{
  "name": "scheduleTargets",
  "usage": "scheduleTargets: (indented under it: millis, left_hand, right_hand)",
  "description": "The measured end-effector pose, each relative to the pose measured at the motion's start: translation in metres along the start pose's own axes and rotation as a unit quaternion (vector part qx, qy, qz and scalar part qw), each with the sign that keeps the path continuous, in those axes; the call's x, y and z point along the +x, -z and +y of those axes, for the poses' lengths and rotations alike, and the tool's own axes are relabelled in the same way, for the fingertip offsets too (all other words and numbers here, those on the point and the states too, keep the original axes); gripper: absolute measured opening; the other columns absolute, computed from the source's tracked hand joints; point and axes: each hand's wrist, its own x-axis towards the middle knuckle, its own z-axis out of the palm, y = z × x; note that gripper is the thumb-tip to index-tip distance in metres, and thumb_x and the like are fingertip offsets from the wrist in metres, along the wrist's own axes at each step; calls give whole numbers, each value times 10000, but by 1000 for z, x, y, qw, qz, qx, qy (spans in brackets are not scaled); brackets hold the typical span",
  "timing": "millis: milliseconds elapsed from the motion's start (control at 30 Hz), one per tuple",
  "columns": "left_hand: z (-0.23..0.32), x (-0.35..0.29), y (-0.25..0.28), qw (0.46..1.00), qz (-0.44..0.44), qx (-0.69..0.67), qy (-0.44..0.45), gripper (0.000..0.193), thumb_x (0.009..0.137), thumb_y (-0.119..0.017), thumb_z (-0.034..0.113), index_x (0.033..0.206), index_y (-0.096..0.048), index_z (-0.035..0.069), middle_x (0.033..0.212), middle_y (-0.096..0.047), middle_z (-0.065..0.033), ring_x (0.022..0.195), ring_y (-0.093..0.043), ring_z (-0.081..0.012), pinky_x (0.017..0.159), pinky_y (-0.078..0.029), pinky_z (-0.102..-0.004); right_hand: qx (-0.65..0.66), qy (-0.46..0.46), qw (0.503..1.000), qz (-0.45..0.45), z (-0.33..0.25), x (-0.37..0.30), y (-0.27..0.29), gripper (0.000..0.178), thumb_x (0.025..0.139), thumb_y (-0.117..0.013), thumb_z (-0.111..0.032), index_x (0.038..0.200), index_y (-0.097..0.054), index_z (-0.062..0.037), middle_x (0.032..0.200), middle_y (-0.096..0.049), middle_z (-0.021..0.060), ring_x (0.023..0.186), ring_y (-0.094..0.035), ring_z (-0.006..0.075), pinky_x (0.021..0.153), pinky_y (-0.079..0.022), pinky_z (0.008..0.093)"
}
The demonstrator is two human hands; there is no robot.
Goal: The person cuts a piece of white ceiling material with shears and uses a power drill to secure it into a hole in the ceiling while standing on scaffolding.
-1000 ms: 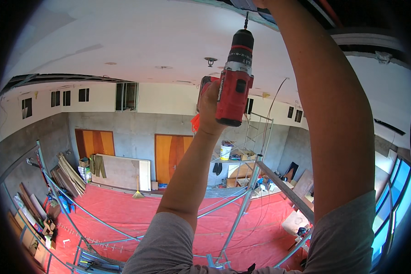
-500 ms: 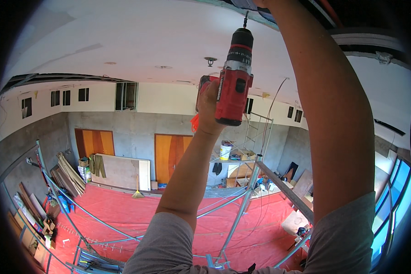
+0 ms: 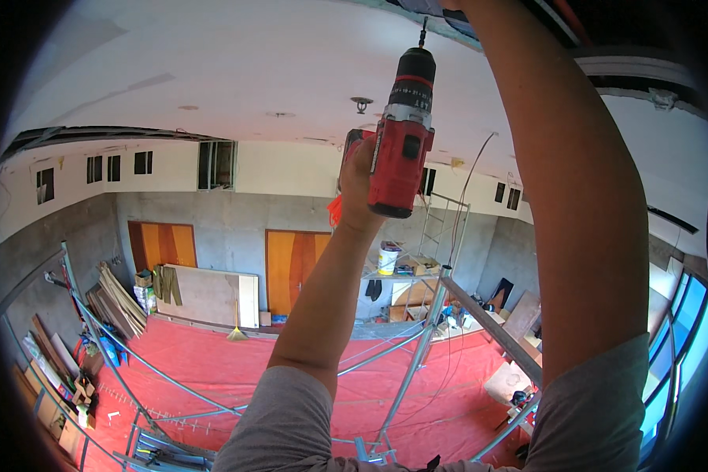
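Overhead, my left hand (image 3: 358, 177) is wrapped around the grip of a red and black cordless drill (image 3: 401, 161). The drill points upward, and its thin bit (image 3: 423, 33) reaches close to the cut edge of the white ceiling board (image 3: 444, 31); whether the tip touches it I cannot tell. My right arm stretches up past the drill to the same ceiling edge. Of my right hand (image 3: 453, 4) only a sliver shows at the top of the view, beside a greyish piece at the edge, and its fingers are hidden.
Scaffold poles (image 3: 425, 346) and a rail (image 3: 492, 322) stand below and around me. A sprinkler head (image 3: 361, 104) hangs from the ceiling left of the drill. Far below lies a red-covered floor (image 3: 291, 377). A white bucket (image 3: 387, 258) stands on another scaffold platform.
The drill has shifted very slightly, still in my left hand. My raised right arm has moved a little, its forearm leftward and its elbow rightward.
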Motion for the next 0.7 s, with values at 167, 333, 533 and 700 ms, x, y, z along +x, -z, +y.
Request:
scheduleTargets:
  millis: [167, 333, 533, 700]
  left_hand:
    - [-9, 7, -2, 961, 63, -237, 125, 440, 789, -830, 198, 1165, -656, 51, 938, -702, -119, 847, -692, -297, 764, -555, -392]
    - [-11, 2, 1, 997, 28, 69, -19, 227, 1084, -529, 202, 1212, -633, 47, 1006, -682, -38, 846, -674, -130, 712, -607, -279]
    - [-3, 1, 6, 999, -1, 15, 30, 194, 1030, -620, 124, 1202, -631, 34, 976, -679, -33, 807, -653, -118, 670, -590, -245]
    - [-3, 4, 5, 981, 19, 165, -101, 180, 1003, -639, 71, 1181, -636, 41, 944, -682, -44, 789, -644, -115, 667, -586, -244]
  right_hand:
    - [22, 4, 1000, -14, -3, -4, -1, 491, 796, -835, -390, 1062, -737, 10, 1005, -713, 140, 977, -642, 264, 945, -440, 366]
    - [-19, -26, 999, 23, -9, -10, -2, 509, 807, -826, -397, 1087, -742, 19, 1054, -726, 165, 1025, -652, 277, 977, -432, 376]
    - [-19, -7, 1000, 9, -13, -17, -2, 490, 814, -812, -389, 1089, -747, 12, 1082, -730, 180, 1062, -650, 297, 1000, -421, 396]
    - [-36, -23, 999, 23, -15, -19, -2, 495, 812, -808, -401, 1076, -744, 13, 1087, -728, 187, 1072, -646, 303, 1010, -415, 400]
